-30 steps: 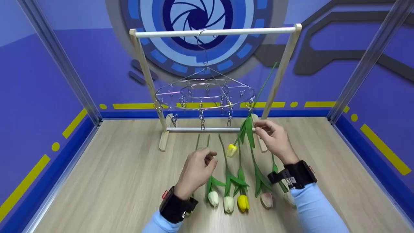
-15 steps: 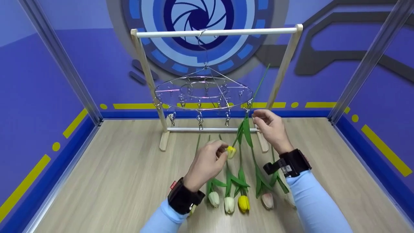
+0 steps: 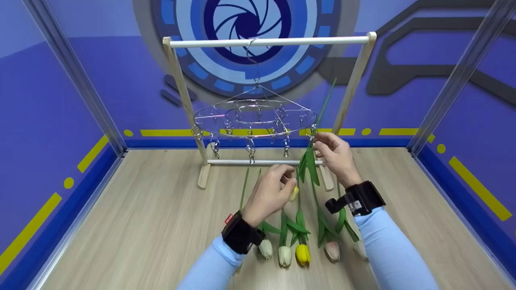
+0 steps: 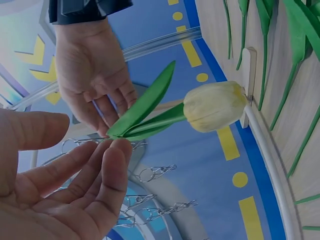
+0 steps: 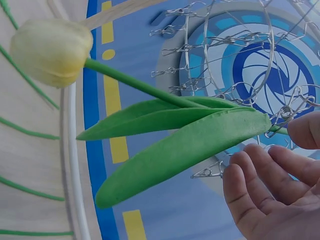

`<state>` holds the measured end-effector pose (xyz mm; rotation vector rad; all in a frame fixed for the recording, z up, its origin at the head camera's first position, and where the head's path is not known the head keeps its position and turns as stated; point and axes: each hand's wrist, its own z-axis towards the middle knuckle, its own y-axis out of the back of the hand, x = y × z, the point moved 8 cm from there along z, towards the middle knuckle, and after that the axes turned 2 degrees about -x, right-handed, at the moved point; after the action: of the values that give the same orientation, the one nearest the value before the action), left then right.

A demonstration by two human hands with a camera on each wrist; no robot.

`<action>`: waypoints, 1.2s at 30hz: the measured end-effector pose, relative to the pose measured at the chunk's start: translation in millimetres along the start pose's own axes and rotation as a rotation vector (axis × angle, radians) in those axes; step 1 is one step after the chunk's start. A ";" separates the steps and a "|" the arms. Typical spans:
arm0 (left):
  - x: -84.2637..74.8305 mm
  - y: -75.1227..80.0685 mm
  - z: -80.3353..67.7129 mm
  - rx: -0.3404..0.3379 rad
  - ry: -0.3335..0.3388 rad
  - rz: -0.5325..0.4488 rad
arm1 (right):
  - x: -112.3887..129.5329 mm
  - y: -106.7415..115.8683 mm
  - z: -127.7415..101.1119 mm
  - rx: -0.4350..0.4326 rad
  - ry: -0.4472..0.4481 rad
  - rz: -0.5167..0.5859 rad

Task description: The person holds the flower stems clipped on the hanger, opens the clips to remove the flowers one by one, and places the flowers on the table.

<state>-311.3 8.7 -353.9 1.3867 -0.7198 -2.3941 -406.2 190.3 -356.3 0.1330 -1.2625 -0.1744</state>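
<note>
Setting: blue-violet panelled booth with yellow dashes and a round shutter emblem on the back wall; pale wood-grain bench (image 3: 141, 225) beneath.

Item 1: artificial tulip (image 3: 293, 193), pale yellow closed bud, green stem, two long pointed green leaves. It hangs head down from a clip on the right edge of the wire ring, its stem rising above the ring and slanting up to the right.

Item 2: round clip hanger (image 3: 254, 117), two concentric metal rings with dangling metal clips, hooked on the white top bar of a wooden rack (image 3: 269, 40) standing on the bench.

Item 3: right hand (image 3: 336, 157), fingertips drawn together at the stem just under the ring's right-hand clip (whether they actually pinch the stem cannot be told; the right wrist view shows the fingers loosely curved beside the leaf tip).

Item 4: left hand (image 3: 271, 195), fingers relaxed and part curled, touching the bud and the lower leaves; black wrist strap with a small red tag, no lettering legible.

Item 5: row of tulips (image 3: 300, 241) lying on the bench near the person, white, yellow and pinkish heads toward the viewer.

Change against a second ago: left hand has risen from the bench tulips to the hanging bud; right hand has moved up to the clip.
</note>
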 end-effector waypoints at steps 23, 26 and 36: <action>27.3 -14.1 16.4 -0.029 0.104 0.053 | 7.5 -3.3 -3.9 0.053 -0.002 0.103; 27.6 -14.7 15.9 -0.029 0.115 0.042 | 9.4 -4.6 -5.3 0.050 0.012 0.112; 24.5 -14.4 11.5 -0.038 0.083 -0.005 | 12.1 -7.2 -12.4 0.091 0.047 0.077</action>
<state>-333.4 12.4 -374.9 1.4642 -0.6471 -2.3261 -391.2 180.8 -350.1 0.1660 -1.2274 -0.0472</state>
